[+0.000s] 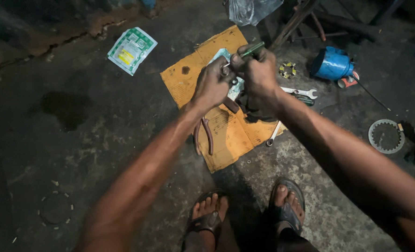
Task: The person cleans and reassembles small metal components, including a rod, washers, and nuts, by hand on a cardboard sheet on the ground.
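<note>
The left hand (pixel 213 84) was clenched around a small metal part (pixel 226 70) held above the orange cardboard sheet (pixel 231 135), while the right hand (pixel 259 74) gripped a green-handled screwdriver (pixel 252 50) whose tip met that part between the two fists. Doing this well seemed to call for keeping the tool square to the part and the left grip firm, working over the cardboard so anything dropped would land near the pliers (pixel 203 135) and the open-end spanner (pixel 301 92) rather than on the dark concrete floor (pixel 77 140).
</note>
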